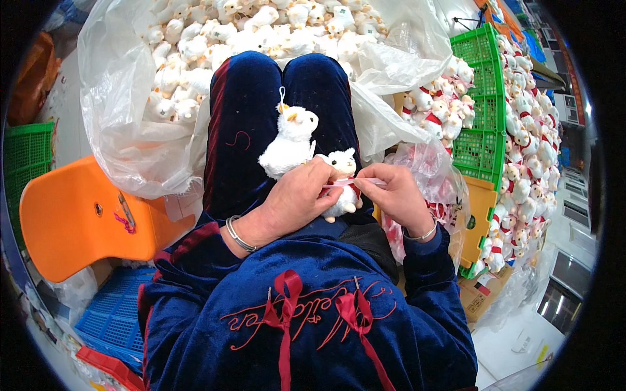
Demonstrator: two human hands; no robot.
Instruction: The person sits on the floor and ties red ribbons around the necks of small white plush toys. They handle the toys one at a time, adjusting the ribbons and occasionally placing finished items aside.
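Over my lap, a small white plush toy with a dark eye and a bit of red around its body is held up between my hands. A narrow pale ribbon stretches across its front. My left hand is closed around the toy's left side and one end of the ribbon; its fingers partly hide the toy. The thumb and fingers of my right hand pinch the other ribbon end. Just beyond, a second white plush toy with a hanging loop lies on my thighs, nothing red on it.
A large clear plastic bag full of white plush toys lies beyond my knees. At right, a green crate stands beside many toys with red. On the left is an orange chair with a small tool on it.
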